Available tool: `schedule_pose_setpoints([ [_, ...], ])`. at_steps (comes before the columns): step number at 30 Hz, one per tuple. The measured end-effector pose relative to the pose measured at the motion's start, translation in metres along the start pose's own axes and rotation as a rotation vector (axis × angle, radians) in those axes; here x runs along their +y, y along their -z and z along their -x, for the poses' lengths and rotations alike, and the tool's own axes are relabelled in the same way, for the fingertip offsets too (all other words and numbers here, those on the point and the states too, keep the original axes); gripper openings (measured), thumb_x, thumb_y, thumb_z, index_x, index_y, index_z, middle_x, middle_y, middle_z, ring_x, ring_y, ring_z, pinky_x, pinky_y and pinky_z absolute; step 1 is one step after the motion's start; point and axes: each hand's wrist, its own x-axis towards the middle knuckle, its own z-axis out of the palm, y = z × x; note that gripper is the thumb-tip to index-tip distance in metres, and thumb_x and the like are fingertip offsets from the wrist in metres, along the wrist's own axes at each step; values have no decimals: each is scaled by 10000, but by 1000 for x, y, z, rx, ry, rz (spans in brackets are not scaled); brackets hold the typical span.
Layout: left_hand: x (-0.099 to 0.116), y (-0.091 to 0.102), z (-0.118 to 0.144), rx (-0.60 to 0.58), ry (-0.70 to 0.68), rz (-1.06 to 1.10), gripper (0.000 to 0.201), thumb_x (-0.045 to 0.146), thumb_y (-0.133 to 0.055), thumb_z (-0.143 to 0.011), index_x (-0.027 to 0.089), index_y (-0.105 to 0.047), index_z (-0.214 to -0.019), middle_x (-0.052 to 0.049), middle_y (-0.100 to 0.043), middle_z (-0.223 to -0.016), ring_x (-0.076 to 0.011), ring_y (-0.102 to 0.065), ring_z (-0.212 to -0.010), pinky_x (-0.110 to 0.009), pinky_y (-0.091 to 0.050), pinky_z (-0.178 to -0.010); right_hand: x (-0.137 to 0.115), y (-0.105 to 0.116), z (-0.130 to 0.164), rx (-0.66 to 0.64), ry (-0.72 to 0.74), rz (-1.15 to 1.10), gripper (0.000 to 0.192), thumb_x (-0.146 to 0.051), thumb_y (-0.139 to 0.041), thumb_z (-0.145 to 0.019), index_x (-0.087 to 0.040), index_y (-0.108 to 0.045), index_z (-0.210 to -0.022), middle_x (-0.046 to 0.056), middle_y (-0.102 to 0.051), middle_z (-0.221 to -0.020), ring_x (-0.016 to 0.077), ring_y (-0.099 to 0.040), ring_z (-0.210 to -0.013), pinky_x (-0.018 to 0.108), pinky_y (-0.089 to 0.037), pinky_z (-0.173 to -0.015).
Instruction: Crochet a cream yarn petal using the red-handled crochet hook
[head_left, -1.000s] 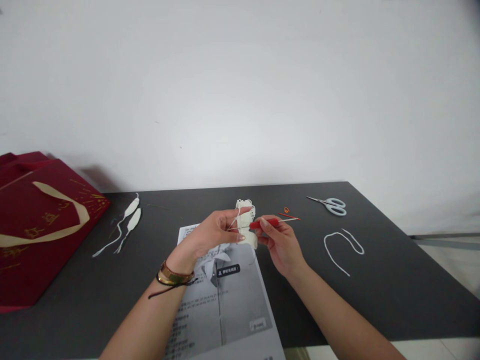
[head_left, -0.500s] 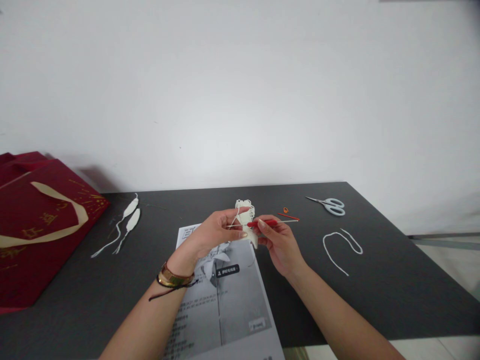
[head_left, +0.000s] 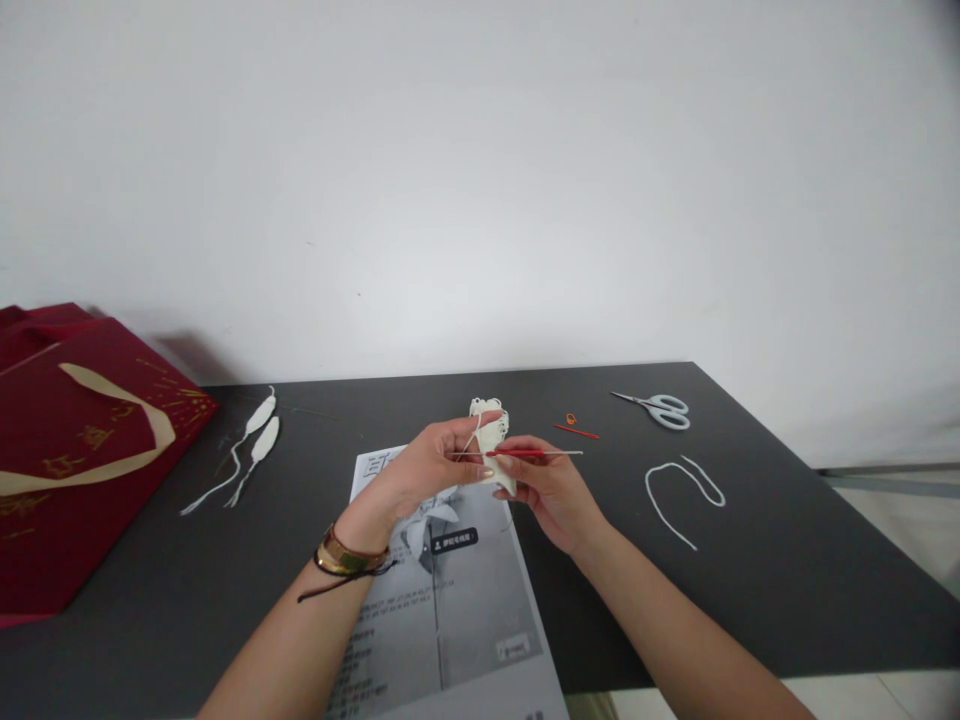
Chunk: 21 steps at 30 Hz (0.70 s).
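A small bundle of white yarn (head_left: 491,422) is held up above the table's middle. My left hand (head_left: 431,462) is closed on its left side, with a strand running over the fingers. Between the thumb and fingers of my right hand (head_left: 551,490) lies a crochet hook (head_left: 529,454) with a red grip and thin metal shaft. It points left, its tip at the yarn between both hands; the exact stitch is too small to make out. Beneath my left hand lies a printed sheet (head_left: 480,600) with a flower picture and text.
Scissors (head_left: 667,412), a loose white yarn piece (head_left: 651,505), an orange needle (head_left: 576,431) and a small orange ring marker (head_left: 571,419) lie right. Two white leaf-shaped pieces (head_left: 264,440) with yarn tails lie left, beside a dark red gift bag (head_left: 97,400).
My right hand and the hook have shifted slightly left, closer to the yarn, and the hook lies more level. My left hand keeps its place.
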Motion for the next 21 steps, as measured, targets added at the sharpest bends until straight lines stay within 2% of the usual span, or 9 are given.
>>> schedule_pose_setpoints([
  [3, -1, 1, 0, -33, 13, 19, 740, 152, -740, -671, 185, -461, -1356, -17, -657, -822, -118, -577, -716, -284, -424, -731, 1, 0, -1, 2, 61, 31, 205, -248, -830, -583, -181, -712, -736, -2, -702, -672, 121, -614, -535, 234, -528, -466],
  [11, -1, 7, 1, -28, 73, 41, 750, 182, -781, -635, 170, -497, -1328, 25, -595, -678, -91, -521, -595, -250, -379, -627, -1, -1, 0, 20, 255, 231, 80, -212, -789, -629, -184, -732, -677, -16, -642, -540, 73, -463, -394, 205, -340, -367],
  [21, -1, -1, -3, 55, 37, 42, 709, 179, -782, -637, 180, -529, -1299, 21, -614, -705, -99, -542, -640, -255, -392, -662, 1, 1, -1, 82, 302, 200, 90, -209, -796, -625, -198, -728, -683, -2, -674, -627, 100, -516, -489, 211, -361, -402],
])
